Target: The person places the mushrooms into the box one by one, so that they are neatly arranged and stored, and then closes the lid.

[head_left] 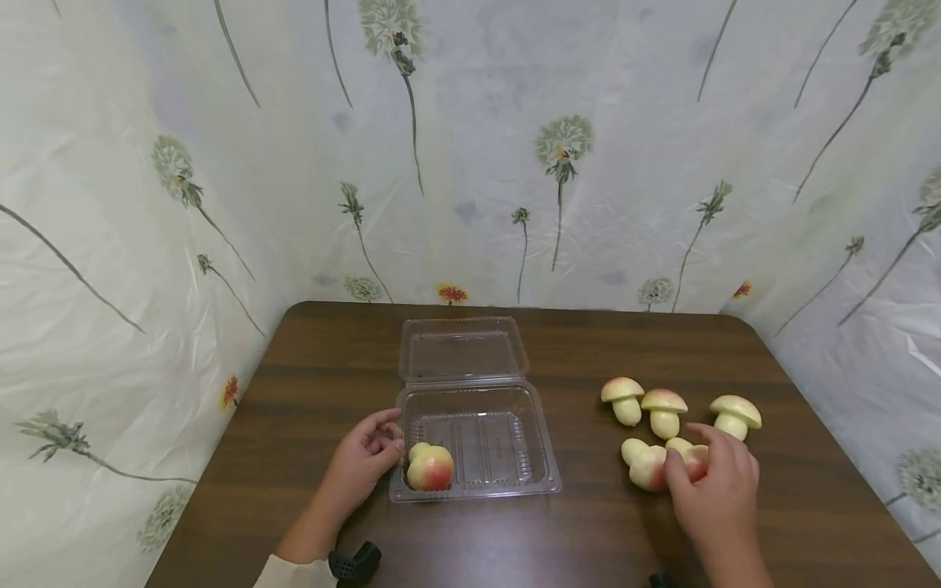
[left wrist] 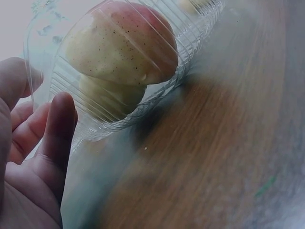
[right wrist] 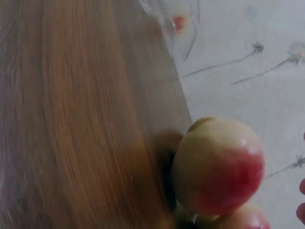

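Observation:
An opened clear plastic clamshell box (head_left: 547, 469) lies on the table. Inside its near left corner sits one toy mushroom (head_left: 430, 469), pale yellow with a red blush. My left hand (head_left: 360, 457) is at the box's left side, fingers loosely bent and the thumb beside the wall. Its thumb (left wrist: 59, 129) shows in the left wrist view close to the clear plastic. At right, my right hand (head_left: 720, 490) reaches over a mushroom (head_left: 697, 462), partly hidden by the thumb. Another mushroom (head_left: 647, 467) lies just left of it. In the right wrist view, fingertips (right wrist: 302, 212) appear apart from the nearest mushroom (right wrist: 219, 167).
Behind the right hand, three more mushrooms stand in a loose row: one left (head_left: 623, 400), one middle (head_left: 665, 412), one right (head_left: 735, 415). The box's lid (head_left: 463, 349) is folded back on the brown wooden table (head_left: 316, 367). Flower-patterned sheeting (head_left: 470, 163) surrounds the table's back and sides.

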The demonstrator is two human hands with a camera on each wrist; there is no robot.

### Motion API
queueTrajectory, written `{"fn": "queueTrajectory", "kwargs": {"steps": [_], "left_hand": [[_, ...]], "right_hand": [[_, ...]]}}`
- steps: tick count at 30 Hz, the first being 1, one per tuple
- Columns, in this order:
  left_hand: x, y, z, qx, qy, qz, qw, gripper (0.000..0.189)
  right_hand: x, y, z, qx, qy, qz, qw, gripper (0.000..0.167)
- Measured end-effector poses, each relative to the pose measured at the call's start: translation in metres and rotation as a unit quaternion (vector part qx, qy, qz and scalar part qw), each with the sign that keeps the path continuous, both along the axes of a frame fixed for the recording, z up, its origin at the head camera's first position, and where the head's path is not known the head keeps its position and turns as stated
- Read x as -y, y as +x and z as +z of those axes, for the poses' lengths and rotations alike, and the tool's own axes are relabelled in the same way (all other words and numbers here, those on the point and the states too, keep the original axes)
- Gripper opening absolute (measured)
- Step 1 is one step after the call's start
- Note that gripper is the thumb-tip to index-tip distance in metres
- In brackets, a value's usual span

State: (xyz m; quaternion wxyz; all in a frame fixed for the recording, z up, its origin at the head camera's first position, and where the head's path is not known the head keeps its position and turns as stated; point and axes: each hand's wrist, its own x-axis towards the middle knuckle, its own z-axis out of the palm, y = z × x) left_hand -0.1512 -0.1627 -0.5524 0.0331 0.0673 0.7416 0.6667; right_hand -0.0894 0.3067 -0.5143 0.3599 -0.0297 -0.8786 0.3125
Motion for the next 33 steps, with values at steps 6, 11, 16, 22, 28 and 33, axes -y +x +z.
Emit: {"fn": "queueTrajectory", "kwargs": {"steps": [6,11,16,22,28,33], "left_hand": [[0.001,0.0,0.004,0.01,0.001,-0.003,0.9999,0.047],[0.002,-0.001,0.005,0.009,-0.001,-0.004,1.0,0.047],[0.003,-0.002,0.005,0.007,0.0,-0.003,1.0,0.047],[0.004,-0.002,0.004,0.009,-0.001,0.0,1.0,0.048],[0.004,-0.001,0.0,0.002,0.003,0.003,1.0,0.048],[0.002,-0.002,-0.003,-0.007,0.001,-0.003,1.0,0.047]], "right_hand": [[-0.008,0.004,-0.003,0.028,-0.014,-0.023,0.9992,0.041],[-0.009,0.004,-0.005,0.082,-0.034,-0.032,0.9955,0.042],[-0.011,0.0,-0.011,0.098,-0.043,-0.031,0.9938,0.045],[-0.014,0.001,-0.014,0.138,-0.065,-0.035,0.9877,0.045],[-0.021,0.003,-0.015,0.176,-0.07,-0.03,0.9815,0.05],[-0.026,0.006,-0.018,0.201,-0.073,-0.04,0.9761,0.051]]}}
